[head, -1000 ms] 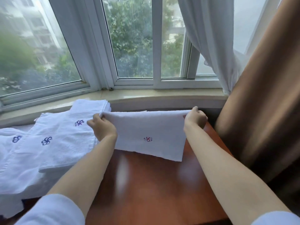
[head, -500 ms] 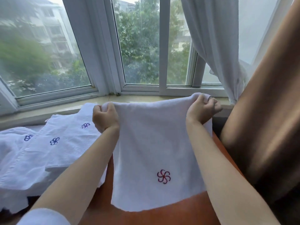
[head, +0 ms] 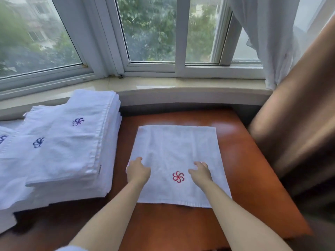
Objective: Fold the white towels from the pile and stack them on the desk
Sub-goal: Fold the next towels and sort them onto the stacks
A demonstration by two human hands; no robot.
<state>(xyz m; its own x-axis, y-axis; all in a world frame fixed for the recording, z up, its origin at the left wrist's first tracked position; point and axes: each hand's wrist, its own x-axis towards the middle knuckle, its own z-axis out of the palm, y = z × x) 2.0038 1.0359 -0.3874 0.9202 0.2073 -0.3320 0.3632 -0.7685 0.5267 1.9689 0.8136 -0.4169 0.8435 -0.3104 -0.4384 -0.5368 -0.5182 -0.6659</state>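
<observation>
With your left hand (head: 138, 172) and right hand (head: 201, 172) resting loose-fingered on the red-emblem towel (head: 178, 153) spread on the tabletop (head: 253, 169), pinch its edge next and fold.

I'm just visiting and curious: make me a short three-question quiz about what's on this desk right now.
1. True or false: the towel with the red emblem lies spread flat on the desk.
2. What colour are the emblems on the towel pile to the left? A) green B) blue C) yellow
3. Fill in: the left hand rests at the towel's ____ edge, while the right hand sits beside the emblem.

Key: 1 true; 2 B; 3 left.
</observation>
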